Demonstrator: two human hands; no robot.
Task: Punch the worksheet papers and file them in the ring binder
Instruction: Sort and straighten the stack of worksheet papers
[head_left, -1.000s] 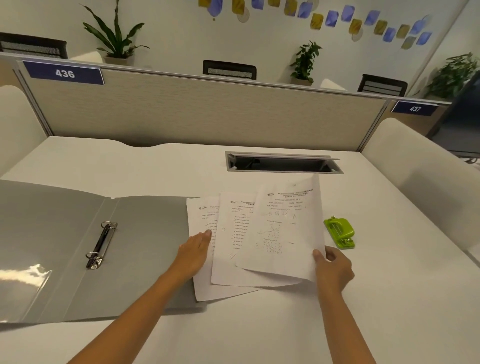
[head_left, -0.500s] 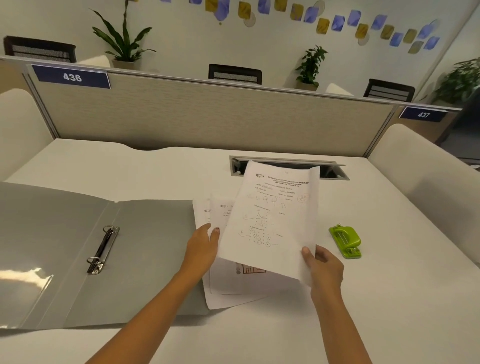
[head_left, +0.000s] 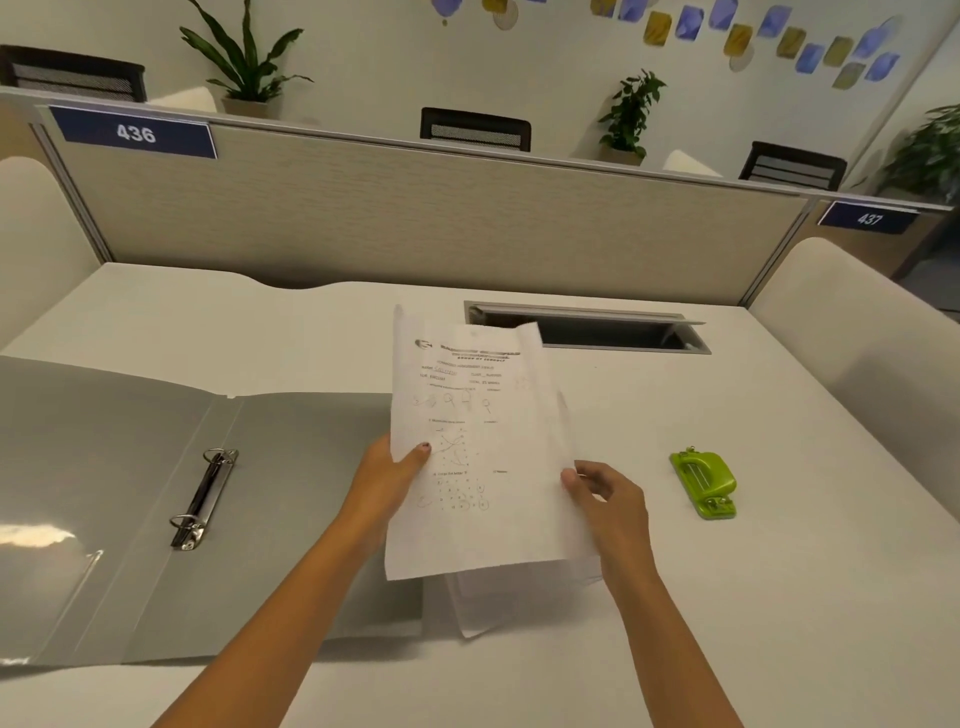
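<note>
Left hand (head_left: 387, 480) and right hand (head_left: 605, 499) are gripping the white printed worksheet papers (head_left: 478, 447) by their side edges, lifted between them. Loose sheets risk fanning, slipping, punching misaligned. Green hole punch (head_left: 704, 483) is sitting right of right hand; open grey ring binder (head_left: 291, 467) left.

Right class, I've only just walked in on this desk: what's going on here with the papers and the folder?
A person holds a stack of worksheet papers up off the desk, left hand gripping one side edge and right hand at the other. The grey ring binder lies open to the left, with no sheets on its rings. The green hole punch sits untouched on the right. Nothing looks punched or filed yet.
</note>
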